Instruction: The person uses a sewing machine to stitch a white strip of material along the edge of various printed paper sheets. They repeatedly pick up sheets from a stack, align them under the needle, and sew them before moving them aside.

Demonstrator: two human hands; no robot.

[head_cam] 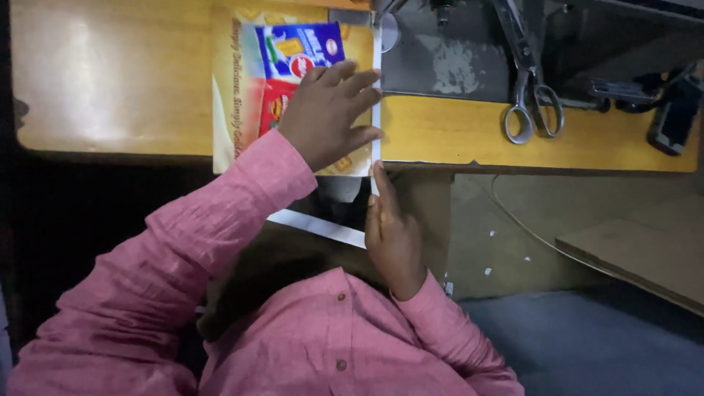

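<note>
On the yellow table, left hand lies flat, fingers spread, pressing a printed sheet beside a white strip. Right hand pinches the strip's lower end at the table edge. Scissors lie well apart, right.

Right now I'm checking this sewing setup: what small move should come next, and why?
Probably slide the printed sheet onward: the left hand lies flat on it, and the right hand pinches the white edge strip below the sewing machine.
</note>
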